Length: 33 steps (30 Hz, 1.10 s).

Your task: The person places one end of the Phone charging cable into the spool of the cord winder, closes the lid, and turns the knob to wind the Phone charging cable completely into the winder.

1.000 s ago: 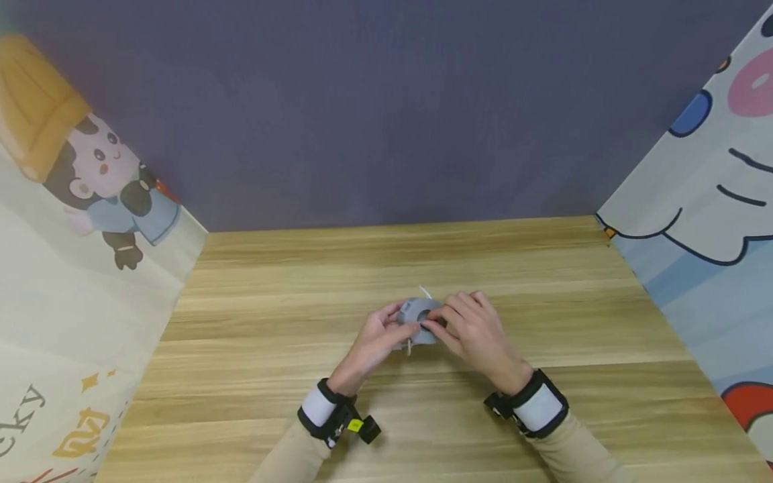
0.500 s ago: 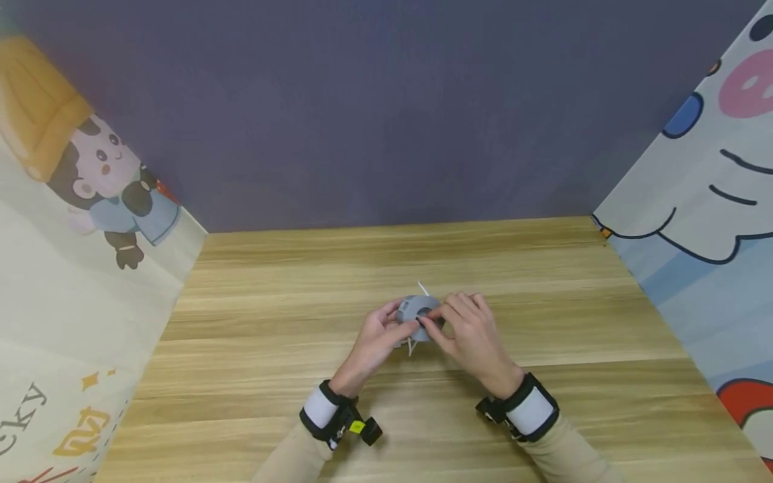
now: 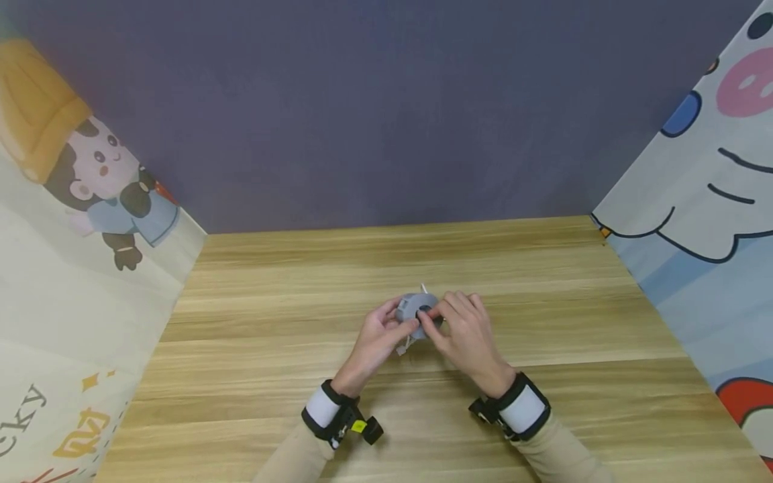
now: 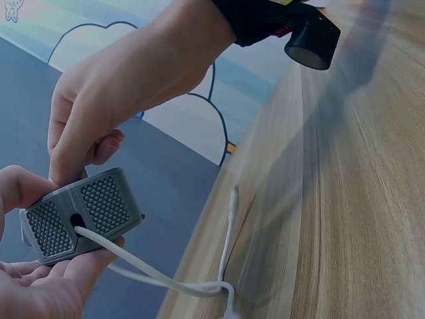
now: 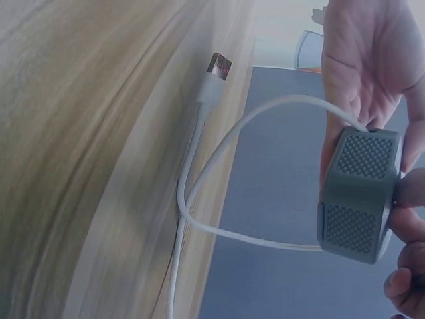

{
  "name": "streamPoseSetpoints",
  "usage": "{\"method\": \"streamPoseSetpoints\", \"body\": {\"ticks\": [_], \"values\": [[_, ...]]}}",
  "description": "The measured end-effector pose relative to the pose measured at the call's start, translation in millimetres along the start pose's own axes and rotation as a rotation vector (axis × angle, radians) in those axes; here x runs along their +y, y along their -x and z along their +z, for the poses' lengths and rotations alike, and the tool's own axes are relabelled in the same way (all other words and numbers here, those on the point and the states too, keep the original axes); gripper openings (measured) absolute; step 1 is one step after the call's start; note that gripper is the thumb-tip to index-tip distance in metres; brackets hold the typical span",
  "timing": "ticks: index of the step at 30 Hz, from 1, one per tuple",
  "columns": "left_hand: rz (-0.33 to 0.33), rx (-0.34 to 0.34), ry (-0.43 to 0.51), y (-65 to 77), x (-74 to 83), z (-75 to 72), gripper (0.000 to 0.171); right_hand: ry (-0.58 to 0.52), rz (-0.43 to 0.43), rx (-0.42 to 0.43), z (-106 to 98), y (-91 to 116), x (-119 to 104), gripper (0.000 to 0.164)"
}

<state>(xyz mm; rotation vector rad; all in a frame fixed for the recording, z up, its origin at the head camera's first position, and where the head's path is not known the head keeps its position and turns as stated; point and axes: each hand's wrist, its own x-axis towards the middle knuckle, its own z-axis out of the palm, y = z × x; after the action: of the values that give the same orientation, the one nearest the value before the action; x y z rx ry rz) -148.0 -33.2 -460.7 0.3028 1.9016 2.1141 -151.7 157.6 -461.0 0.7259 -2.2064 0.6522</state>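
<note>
A grey cable winder (image 3: 408, 307) with a dark round centre is held above the table. My left hand (image 3: 376, 339) grips it by its side, the thumb lying on its face. The thumb and index finger of my right hand (image 3: 468, 329) pinch at its centre; the exact part between them is hidden. Studded panels cover the winder's rim (image 4: 106, 203) in the left wrist view. A white cable (image 5: 265, 103) comes out of it on two sides in the right wrist view. The cable ends in a USB plug (image 5: 218, 70), which hangs near the tabletop.
The wood-grain table (image 3: 272, 282) lies beneath both hands. A dark blue-grey panel (image 3: 386, 121) stands along its back edge. Printed cartoon panels rise on the left (image 3: 60, 302) and right (image 3: 682, 221). Each wrist wears a black strap with a small camera.
My right hand and wrist have shifted slightly left, its fingers still at the winder's centre. The winder has risen slightly, and the cable ends around it have swung. The left hand stays nearly in place.
</note>
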Motion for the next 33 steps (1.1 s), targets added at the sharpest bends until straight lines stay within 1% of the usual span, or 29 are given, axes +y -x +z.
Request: {"method": "streamPoseSetpoints", "body": {"ticks": [6,12,20,33], "values": [[0.021,0.014,0.011,-3.0,-3.1,0.6,0.061,-0.017,0.011,0.031,3.2,-1.0,0.1,0.022],[0.032,0.011,0.015,-3.3,-3.1,1.3,0.061,-0.028,0.044,0.039,3.8,-1.4,-1.1,0.021],[0.04,0.021,-0.009,-1.8,-1.0,3.4,0.061,-0.037,0.072,0.048,5.3,-0.1,-1.8,0.02],[0.061,0.024,-0.029,-2.3,-3.2,2.6,0.061,-0.052,0.111,0.061,7.5,-1.9,-5.3,0.021]]}}
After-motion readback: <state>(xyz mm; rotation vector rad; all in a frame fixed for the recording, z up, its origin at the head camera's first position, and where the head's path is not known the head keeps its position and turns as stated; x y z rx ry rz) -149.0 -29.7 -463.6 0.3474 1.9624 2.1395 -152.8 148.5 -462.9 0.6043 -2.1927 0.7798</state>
